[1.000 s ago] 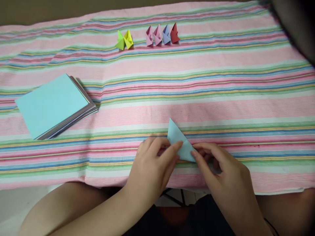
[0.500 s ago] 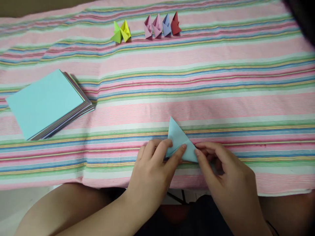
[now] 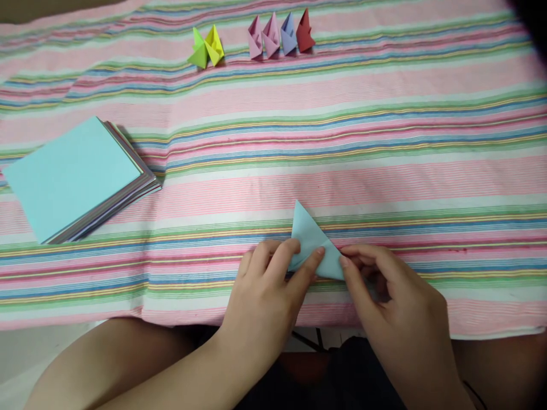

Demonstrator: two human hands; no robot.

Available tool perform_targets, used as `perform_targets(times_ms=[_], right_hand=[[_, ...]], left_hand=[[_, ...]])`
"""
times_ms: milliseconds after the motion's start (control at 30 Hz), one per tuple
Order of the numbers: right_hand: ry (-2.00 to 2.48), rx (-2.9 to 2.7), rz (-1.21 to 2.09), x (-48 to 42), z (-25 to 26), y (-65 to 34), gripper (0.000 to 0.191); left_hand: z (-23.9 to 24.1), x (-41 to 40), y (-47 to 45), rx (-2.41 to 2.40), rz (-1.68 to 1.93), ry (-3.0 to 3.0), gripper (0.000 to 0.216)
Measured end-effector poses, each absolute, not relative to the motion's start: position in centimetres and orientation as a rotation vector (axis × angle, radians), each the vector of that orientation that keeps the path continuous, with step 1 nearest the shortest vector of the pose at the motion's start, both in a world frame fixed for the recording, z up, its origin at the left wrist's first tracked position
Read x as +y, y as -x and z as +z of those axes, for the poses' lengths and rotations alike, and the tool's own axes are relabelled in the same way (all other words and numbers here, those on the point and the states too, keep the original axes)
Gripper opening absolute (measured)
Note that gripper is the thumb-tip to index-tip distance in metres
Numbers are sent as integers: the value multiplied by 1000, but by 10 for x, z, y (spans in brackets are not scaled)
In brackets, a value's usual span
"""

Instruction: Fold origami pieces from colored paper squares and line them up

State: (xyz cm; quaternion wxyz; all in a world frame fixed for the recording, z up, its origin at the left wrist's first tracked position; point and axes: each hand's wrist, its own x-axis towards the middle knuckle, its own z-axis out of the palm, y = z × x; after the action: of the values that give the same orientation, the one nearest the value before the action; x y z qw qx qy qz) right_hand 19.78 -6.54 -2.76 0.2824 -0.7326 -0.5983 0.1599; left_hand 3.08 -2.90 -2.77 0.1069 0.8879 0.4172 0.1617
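Folded paper figures at far edge: six. Two in a left pair, lime (image 3: 197,52) and yellow (image 3: 214,45), touching. Four in a right row, packed side by side: two pink (image 3: 255,37) (image 3: 271,35), one lilac (image 3: 288,34), one red (image 3: 305,31).

Paper stack (image 3: 74,177): one, near left, light blue sheet on top; sheet count cannot be told from the edges.

Blue folded triangle (image 3: 311,239): one, near edge.

Hands: two, left (image 3: 267,293) and right (image 3: 395,307), both on the triangle.

Striped cloth (image 3: 384,142): one, covering the surface.
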Motion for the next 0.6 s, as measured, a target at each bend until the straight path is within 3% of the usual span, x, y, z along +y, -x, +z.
perform_targets(times_ms=[300, 467, 600], right_hand=[[1941, -1626, 418, -64, -29, -197, 9], [1789, -1787, 329, -64, -26, -202, 29], [1738, -1918, 256, -64, -27, -204, 30]], left_hand=[[-27, -28, -32, 1244, 472, -2599, 39], [-26, -27, -32, 1250, 465, -2574, 37], [-27, -27, -32, 1255, 453, -2574, 39]])
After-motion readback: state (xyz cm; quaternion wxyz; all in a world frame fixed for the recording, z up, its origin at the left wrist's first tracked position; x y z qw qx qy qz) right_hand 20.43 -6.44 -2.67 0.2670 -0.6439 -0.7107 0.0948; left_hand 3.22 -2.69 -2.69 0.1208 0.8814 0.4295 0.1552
